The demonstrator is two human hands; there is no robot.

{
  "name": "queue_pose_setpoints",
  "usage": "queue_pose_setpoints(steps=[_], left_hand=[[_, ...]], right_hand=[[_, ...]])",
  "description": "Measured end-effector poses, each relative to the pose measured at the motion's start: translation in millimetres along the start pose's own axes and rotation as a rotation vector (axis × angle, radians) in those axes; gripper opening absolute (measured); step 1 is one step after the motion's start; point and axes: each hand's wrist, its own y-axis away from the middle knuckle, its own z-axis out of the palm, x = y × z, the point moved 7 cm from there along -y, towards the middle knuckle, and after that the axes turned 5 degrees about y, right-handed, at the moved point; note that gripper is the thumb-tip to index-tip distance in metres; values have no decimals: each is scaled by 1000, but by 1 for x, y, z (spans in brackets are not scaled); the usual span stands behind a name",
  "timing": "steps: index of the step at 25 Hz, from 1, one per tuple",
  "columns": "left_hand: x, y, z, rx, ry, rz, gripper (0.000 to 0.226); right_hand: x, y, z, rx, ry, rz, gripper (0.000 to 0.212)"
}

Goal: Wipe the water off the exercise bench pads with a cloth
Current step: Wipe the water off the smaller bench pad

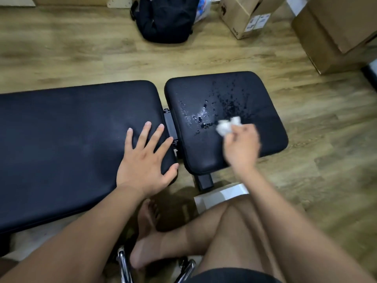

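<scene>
Two black bench pads lie side by side: a long back pad (71,129) on the left and a shorter seat pad (261,94) on the right. Water droplets (206,113) are scattered over the middle of the seat pad. My right hand (241,145) hovers over the seat pad's near half, fingers closed around a crumpled white cloth (226,125) that sticks out just beside the droplets. My left hand (145,160) rests flat, fingers spread, on the near right corner of the back pad.
A black backpack (165,19) sits on the wooden floor beyond the bench. Cardboard boxes (334,27) stand at the top right. My bare legs and foot (146,237) are in front of the bench, with chrome chair parts (124,264) below.
</scene>
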Motion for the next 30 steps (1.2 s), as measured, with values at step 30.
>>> queue_pose_setpoints(steps=[30], left_hand=[[0,3,0,-17,30,-4,72]], right_hand=[[-51,108,-2,-2,-200,-674,29]])
